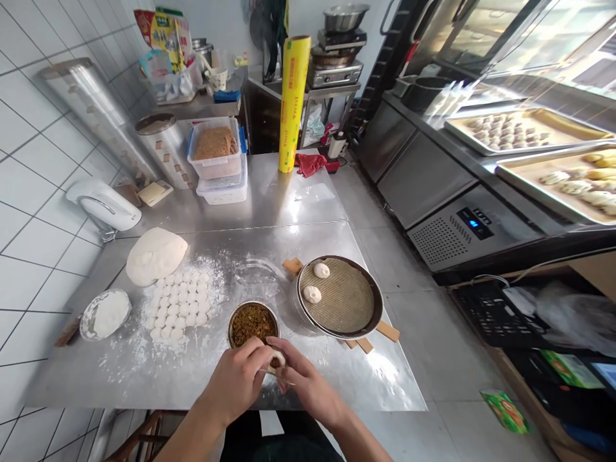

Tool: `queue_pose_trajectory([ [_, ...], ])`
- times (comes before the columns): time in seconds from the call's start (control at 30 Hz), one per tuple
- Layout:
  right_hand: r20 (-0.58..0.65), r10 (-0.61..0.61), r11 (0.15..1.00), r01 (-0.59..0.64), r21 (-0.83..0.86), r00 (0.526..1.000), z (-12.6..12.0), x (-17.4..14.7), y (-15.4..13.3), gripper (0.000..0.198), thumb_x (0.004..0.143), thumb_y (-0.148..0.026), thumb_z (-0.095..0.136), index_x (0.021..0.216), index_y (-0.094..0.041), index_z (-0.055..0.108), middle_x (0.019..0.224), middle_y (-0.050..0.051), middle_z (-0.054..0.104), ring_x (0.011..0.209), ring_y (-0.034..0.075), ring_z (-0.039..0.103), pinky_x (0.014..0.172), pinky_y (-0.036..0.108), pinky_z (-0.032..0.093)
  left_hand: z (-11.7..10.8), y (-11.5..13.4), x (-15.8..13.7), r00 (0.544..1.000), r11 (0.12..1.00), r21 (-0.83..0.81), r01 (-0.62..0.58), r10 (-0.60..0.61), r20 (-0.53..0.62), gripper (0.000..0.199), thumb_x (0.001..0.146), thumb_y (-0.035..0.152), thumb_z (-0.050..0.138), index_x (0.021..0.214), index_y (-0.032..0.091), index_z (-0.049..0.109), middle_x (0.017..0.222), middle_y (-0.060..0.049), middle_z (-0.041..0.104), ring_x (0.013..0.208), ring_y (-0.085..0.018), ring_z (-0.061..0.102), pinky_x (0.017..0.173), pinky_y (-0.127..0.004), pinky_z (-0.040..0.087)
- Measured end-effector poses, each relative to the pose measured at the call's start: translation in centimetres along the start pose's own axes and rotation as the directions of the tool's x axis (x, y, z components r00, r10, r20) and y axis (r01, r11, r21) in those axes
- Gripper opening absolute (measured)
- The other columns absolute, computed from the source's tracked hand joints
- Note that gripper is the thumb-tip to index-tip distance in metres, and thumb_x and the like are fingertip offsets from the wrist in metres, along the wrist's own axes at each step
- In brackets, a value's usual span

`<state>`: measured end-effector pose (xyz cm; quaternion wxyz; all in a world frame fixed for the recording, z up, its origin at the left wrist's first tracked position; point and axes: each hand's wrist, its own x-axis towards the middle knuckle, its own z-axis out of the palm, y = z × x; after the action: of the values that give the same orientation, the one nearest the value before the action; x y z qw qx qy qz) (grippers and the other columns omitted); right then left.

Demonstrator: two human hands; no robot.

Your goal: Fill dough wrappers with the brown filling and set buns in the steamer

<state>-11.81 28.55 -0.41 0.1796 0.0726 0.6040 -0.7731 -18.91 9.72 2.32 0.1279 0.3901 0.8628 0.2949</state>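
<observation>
Just in front of my body, my left hand (pixel 240 375) and my right hand (pixel 308 382) pinch a small round dough wrapper (pixel 276 357) between them. Dark filling shows in its opening. A thin stick-like tool lies across my right fingers; its kind is unclear. Directly beyond my hands stands a metal bowl of brown-green chopped filling (pixel 253 322). To the right, two closed filled buns (pixel 321 270) rest on a round mesh-lined tray (pixel 344 305). Several small floured dough pieces (pixel 185 301) sit in rows at left.
A large dough slab (pixel 156 255) and a bowl of flour (pixel 106 313) are at left. Wooden handles (pixel 387 331) jut from beneath the round tray. Farther back stand plastic tubs (pixel 216 157) and a yellow film roll (pixel 294 106). Baking trays (pixel 524 131) top the right counter.
</observation>
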Motion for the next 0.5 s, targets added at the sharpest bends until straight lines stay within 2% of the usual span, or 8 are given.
queue_pose_trajectory([
  [0.07, 0.01, 0.021, 0.997, -0.021, 0.075, 1.0, -0.1, -0.2, 0.1, 0.037, 0.109, -0.046, 0.049, 0.139, -0.027, 0.059, 0.106, 0.004, 0.066, 0.09, 0.021, 0.061, 0.086, 0.04, 0.051, -0.1, 0.2, 0.1, 0.999, 1.0, -0.005, 0.028, -0.028, -0.032, 0.026, 0.106, 0.019, 0.043, 0.108, 0.02, 0.069, 0.095, -0.005, 0.067, 0.075, -0.016, 0.068, 0.064, -0.027, 0.056],
  [0.17, 0.025, 0.004, 0.989, -0.007, 0.145, 1.0, 0.1, -0.2, 0.7, 0.037, 0.11, -0.05, 0.043, 0.127, -0.024, 0.063, 0.103, 0.005, 0.063, 0.089, 0.021, 0.06, 0.087, 0.041, 0.05, -0.3, 0.6, 0.3, 0.998, 1.0, -0.011, -0.006, 0.005, -0.058, 0.033, 0.105, 0.015, 0.043, 0.129, 0.022, 0.065, 0.104, -0.007, 0.069, 0.084, -0.017, 0.072, 0.07, -0.027, 0.06],
  [0.23, 0.014, -0.027, 0.991, 0.025, 0.131, 1.0, 0.2, -0.2, 1.0, 0.037, 0.11, -0.051, 0.044, 0.128, -0.024, 0.062, 0.106, 0.006, 0.063, 0.091, 0.02, 0.058, 0.089, 0.041, 0.049, -0.2, 0.8, 0.4, 0.998, 1.0, 0.0, -0.023, 0.023, -0.05, 0.037, 0.104, 0.012, 0.043, 0.133, 0.023, 0.063, 0.106, -0.007, 0.07, 0.085, -0.018, 0.072, 0.07, -0.027, 0.06],
  [0.33, 0.013, -0.064, 0.992, 0.062, 0.114, 0.998, 0.3, -0.2, 1.1, 0.037, 0.109, -0.053, 0.046, 0.131, -0.026, 0.06, 0.115, 0.007, 0.063, 0.094, 0.021, 0.056, 0.093, 0.041, 0.048, 0.1, 0.7, 0.4, 0.999, 0.998, 0.056, -0.028, 0.03, -0.039, 0.03, 0.102, 0.01, 0.045, 0.118, 0.021, 0.067, 0.098, -0.006, 0.068, 0.077, -0.018, 0.07, 0.062, -0.028, 0.057],
  [0.43, 0.03, -0.086, 0.993, 0.083, 0.087, 0.996, 0.3, -0.3, 0.5, 0.035, 0.109, -0.05, 0.047, 0.132, -0.028, 0.061, 0.123, 0.007, 0.063, 0.101, 0.022, 0.056, 0.102, 0.043, 0.045, 0.2, 0.6, 0.2, 0.998, 0.994, 0.087, -0.061, 0.063, -0.03, 0.037, 0.101, 0.009, 0.045, 0.133, 0.019, 0.061, 0.108, -0.008, 0.069, 0.083, -0.02, 0.072, 0.063, -0.03, 0.058],
  [0.5, 0.031, -0.045, 0.995, 0.043, 0.087, 0.998, 0.2, -0.4, 0.0, 0.033, 0.11, -0.047, 0.048, 0.135, -0.03, 0.061, 0.123, 0.006, 0.063, 0.104, 0.022, 0.055, 0.104, 0.043, 0.043, 0.1, 0.6, 0.2, 0.997, 0.996, 0.066, -0.067, 0.068, -0.019, 0.038, 0.102, 0.009, 0.045, 0.136, 0.021, 0.06, 0.111, -0.008, 0.07, 0.088, -0.021, 0.073, 0.066, -0.031, 0.059],
])
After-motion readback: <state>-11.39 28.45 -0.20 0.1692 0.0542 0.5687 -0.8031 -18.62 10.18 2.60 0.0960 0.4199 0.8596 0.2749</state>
